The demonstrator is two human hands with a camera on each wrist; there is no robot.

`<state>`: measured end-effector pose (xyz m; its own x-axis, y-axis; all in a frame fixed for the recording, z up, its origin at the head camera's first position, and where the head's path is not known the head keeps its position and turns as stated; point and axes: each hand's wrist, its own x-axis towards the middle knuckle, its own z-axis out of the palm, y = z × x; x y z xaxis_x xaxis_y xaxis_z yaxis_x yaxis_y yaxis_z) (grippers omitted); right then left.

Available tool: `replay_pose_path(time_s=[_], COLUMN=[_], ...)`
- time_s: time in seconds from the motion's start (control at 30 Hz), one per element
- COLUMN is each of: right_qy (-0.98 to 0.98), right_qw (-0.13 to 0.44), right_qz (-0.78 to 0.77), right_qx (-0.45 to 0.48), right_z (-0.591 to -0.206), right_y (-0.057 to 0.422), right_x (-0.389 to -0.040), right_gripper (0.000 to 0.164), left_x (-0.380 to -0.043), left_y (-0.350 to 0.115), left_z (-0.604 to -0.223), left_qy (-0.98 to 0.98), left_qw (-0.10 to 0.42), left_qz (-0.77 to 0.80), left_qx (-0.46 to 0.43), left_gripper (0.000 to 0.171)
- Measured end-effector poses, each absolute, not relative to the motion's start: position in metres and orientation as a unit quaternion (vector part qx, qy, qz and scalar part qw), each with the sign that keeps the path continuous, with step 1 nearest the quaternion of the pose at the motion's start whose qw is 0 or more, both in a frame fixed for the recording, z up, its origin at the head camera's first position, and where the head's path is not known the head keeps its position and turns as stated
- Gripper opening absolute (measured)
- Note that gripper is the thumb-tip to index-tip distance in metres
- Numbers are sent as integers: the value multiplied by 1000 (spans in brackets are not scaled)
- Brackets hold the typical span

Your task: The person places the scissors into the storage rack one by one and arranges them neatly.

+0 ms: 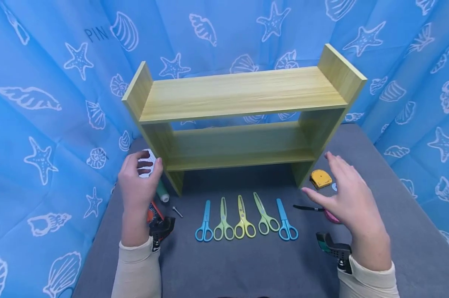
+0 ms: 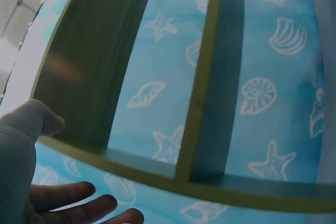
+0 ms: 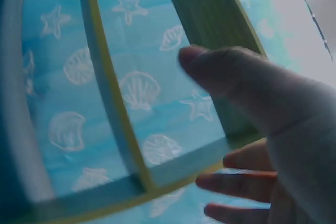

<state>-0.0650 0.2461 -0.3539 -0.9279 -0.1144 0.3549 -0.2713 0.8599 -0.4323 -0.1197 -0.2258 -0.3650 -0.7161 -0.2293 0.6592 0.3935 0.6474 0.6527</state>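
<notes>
A two-tier wooden shelf stands upright at the back of the table, its two side panels rising above the top board. Beside its left panel is my left hand, thumb and fingers spread, holding nothing. My right hand hovers off the right panel with the thumb apart from the fingers, also holding nothing. In the left wrist view, the left thumb overlaps the shelf's side edge; contact cannot be told. The right wrist view has the right thumb in front of the shelf, the other fingers lower down.
Several scissors, including a yellow pair, lie in a row before the shelf. A bolt, a green tube and a white speckled item are on the left. A yellow tape measure and a pink item lie right.
</notes>
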Motion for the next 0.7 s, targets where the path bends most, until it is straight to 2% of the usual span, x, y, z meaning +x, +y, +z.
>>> replay_pose_path(time_s=[0.33,0.47,0.57,0.7], right_qy=[-910,-913,-933,-955], right_qw=[160,151,100,-4], right_qz=[336,333,318,288], right_qx=[183,183,139,68], right_z=[-407,-428,-441,-457], right_y=[208,203,203,208], right_x=[-37,-32,-28,-27], right_gripper=[84,65,47,31], left_x=[-127,-130,-133,-135], left_y=[-211,-208,-207,-208], left_z=[-376,-380,-382,-384], left_qy=[-808,-797,-790,-790], left_qw=[388,407,420,424], left_qz=[-443,-445,-447,-442], left_qx=[-29,-19,-25,-40], left_gripper=[24,18,15,15])
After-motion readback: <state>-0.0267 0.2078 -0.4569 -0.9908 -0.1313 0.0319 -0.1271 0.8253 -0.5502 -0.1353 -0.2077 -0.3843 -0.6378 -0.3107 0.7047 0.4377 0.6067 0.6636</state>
